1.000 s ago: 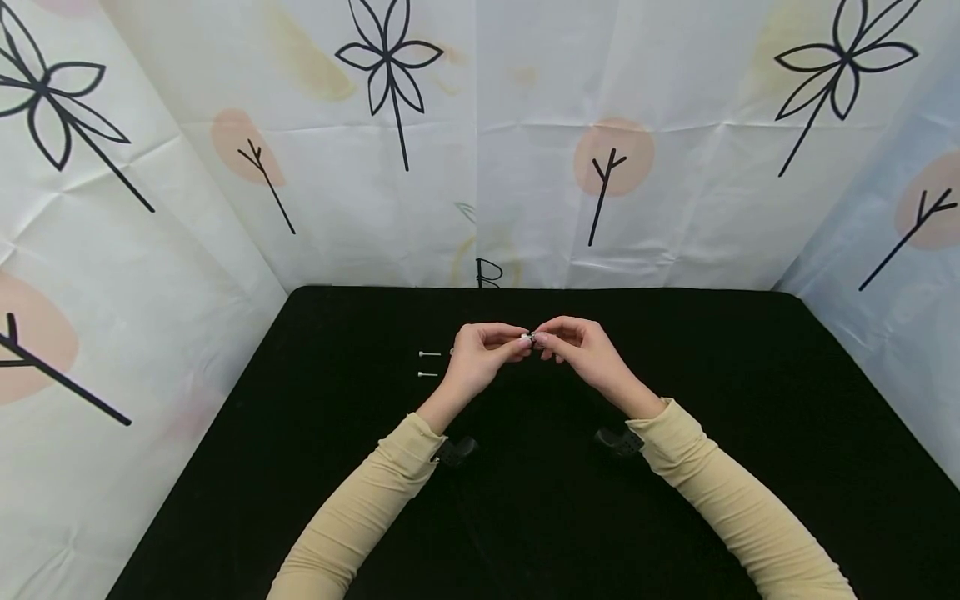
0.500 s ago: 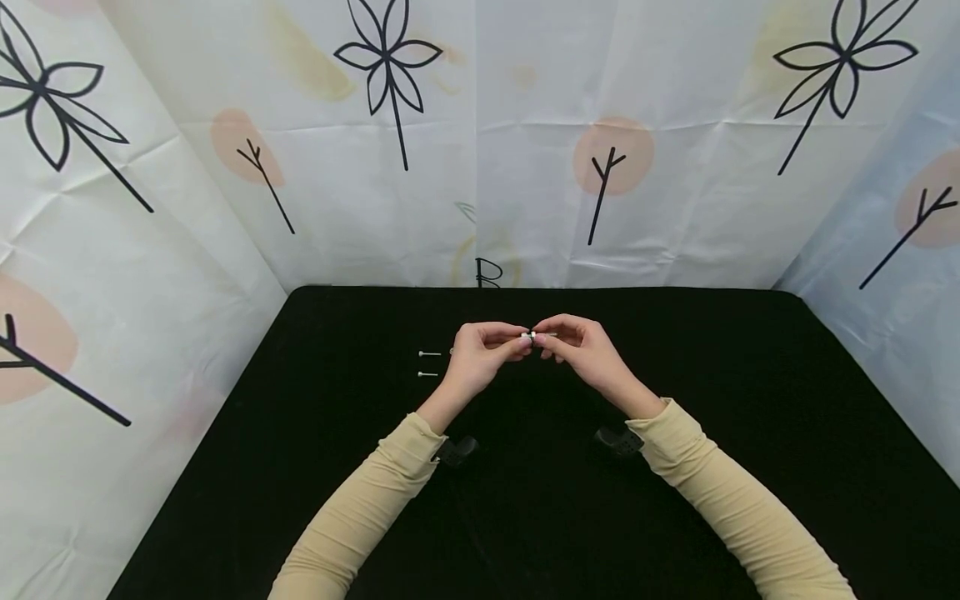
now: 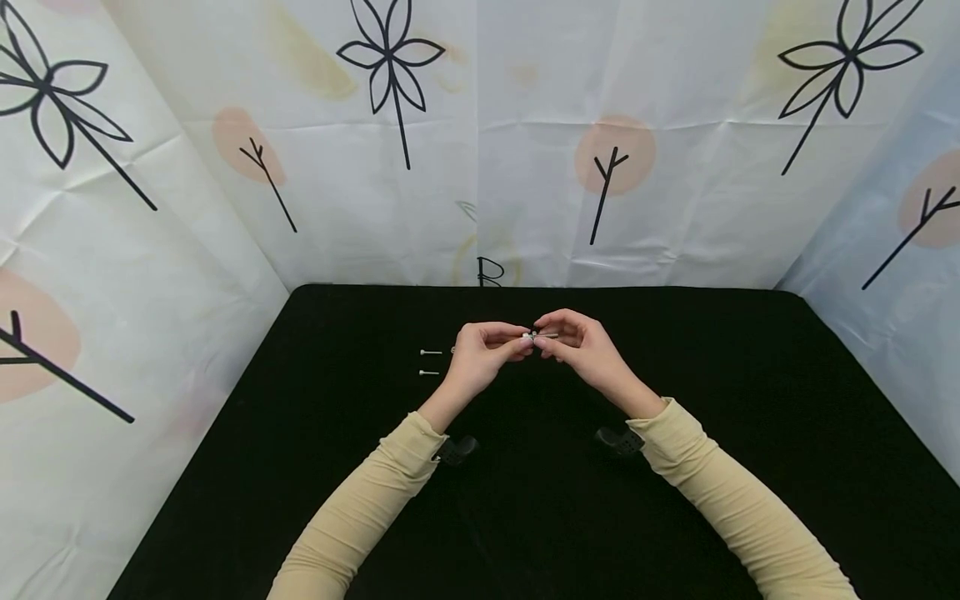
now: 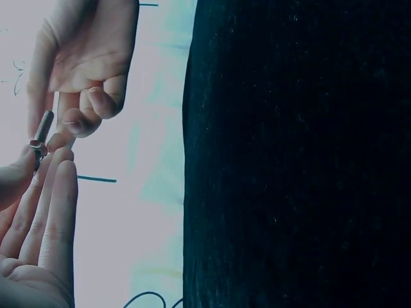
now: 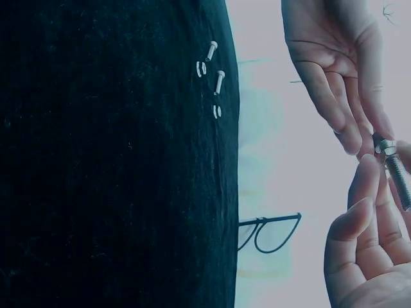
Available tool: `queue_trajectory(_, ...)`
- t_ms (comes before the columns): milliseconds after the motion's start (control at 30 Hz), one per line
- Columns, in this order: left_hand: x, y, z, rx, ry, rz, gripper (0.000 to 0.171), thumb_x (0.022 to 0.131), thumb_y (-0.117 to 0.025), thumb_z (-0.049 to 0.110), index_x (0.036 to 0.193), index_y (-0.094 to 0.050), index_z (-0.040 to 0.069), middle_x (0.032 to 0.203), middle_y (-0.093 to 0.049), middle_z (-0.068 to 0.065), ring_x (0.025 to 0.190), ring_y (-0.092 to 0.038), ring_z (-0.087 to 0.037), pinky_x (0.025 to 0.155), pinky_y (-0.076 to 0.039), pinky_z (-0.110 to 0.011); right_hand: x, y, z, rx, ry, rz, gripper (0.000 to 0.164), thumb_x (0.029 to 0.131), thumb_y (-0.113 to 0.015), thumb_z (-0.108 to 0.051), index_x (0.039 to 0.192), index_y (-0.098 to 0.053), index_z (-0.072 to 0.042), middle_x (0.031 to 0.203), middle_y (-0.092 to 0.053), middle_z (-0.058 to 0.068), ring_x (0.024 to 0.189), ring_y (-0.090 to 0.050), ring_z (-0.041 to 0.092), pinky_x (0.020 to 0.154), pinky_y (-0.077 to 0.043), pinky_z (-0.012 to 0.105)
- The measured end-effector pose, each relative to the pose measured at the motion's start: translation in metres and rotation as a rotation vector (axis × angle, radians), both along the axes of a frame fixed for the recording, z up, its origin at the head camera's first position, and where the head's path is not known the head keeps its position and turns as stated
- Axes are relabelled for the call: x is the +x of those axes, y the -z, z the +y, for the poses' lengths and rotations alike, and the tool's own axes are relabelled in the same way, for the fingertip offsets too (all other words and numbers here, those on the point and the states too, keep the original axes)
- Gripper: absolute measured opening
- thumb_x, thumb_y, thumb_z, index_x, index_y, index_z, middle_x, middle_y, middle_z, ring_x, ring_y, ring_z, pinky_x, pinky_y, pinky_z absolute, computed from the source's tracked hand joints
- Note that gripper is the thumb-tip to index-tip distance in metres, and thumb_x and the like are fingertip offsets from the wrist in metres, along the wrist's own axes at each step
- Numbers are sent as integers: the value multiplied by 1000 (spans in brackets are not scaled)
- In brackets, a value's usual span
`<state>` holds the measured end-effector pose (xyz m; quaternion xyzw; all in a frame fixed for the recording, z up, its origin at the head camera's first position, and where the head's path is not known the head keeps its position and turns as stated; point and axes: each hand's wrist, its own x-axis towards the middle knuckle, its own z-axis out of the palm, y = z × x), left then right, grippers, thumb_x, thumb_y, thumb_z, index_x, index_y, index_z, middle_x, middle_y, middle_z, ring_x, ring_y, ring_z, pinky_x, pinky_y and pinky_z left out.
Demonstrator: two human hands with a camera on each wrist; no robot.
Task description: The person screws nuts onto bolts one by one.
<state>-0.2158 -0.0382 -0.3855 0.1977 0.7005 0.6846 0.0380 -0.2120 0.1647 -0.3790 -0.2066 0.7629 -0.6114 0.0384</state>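
Note:
My left hand pinches the head end of a metal bolt between thumb and fingertips. The bolt's threaded shank points toward my right hand. A nut sits on the shank close to the head. Thumb and curled fingertips of my right hand are around the nut, the index finger slightly raised in the head view. In the left wrist view the bolt stands out between both hands, its head mostly hidden by the left fingertips.
Two more bolts lie on the black table, left of my left hand. Small metal rings lie beside them in the right wrist view. A patterned white cloth hangs behind and along both sides.
My right fingers have shifted around the nut, the index finger lifting a little and more of the shank showing. The left hand keeps its grip in the same place.

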Motion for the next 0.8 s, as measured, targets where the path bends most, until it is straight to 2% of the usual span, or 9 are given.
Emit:
queue_trajectory(100, 1, 1, 1, 2, -7, 8, 19, 90, -67, 9, 103, -70, -4, 97, -71, -14, 86, -70, -23, 76, -59, -33, 0, 0, 0, 4, -7, 2, 24, 95, -63, -12, 114, -60, 1, 108, -63, 17, 87, -65, 27, 75, -55, 48)
queue_trajectory(300, 1, 2, 1, 2, -8, 28, 17, 90, -67, 8, 103, -71, -3, 95, -71, -13, 85, -70, -22, 75, -59, -33, 8, -13, -4, 86, 23, -23, 22, 97, -59, -14, 110, -64, 2, 97, -65, 21, 85, -61, 39, 69, -53, 48)
queue_trajectory(367, 1, 2, 1, 5, -7, 27, 17, 90, -68, 8, 102, -71, -3, 95, -72, -13, 84, -70, -22, 75, -59, -33, 12, -20, -5, 75, 18, -34, 22, 97, -58, -12, 112, -62, 4, 99, -64, 23, 86, -61, 41, 69, -53, 46)
queue_trajectory(467, 1, 1, 1, 3, -7, 28, 17, 89, -68, 7, 102, -71, -3, 95, -71, -13, 84, -70, -22, 75, -59, -33, 17, -26, -6, 43, -13, -20, 23, 95, -59, -4, 114, -58, 9, 106, -61, 25, 86, -63, 35, 71, -55, 41)
queue_trajectory(567, 1, 0, 1, -2, -7, 25, 18, 89, -68, 8, 102, -71, -4, 96, -71, -14, 85, -70, -23, 75, -59, -33, 17, -26, -5, 28, -31, 1, 22, 94, -59, 0, 114, -57, 10, 109, -60, 24, 88, -64, 34, 73, -55, 44)
queue_trajectory(667, 1, 0, 1, -6, -4, 24, 20, 90, -68, 9, 104, -70, -5, 98, -71, -15, 87, -70, -25, 76, -59, -33, 16, -24, -5, 57, -15, 12, 20, 96, -59, -6, 110, -62, 7, 101, -62, 25, 85, -61, 40, 71, -54, 50)
queue_trajectory(800, 0, 1, 0, -6, 6, 17, 22, 90, -67, 9, 106, -69, -6, 101, -70, -19, 90, -69, -29, 77, -59, -34, 11, -15, -3, 71, 17, 2, 21, 97, -59, -14, 109, -64, 2, 93, -63, 25, 83, -59, 43, 66, -52, 48)
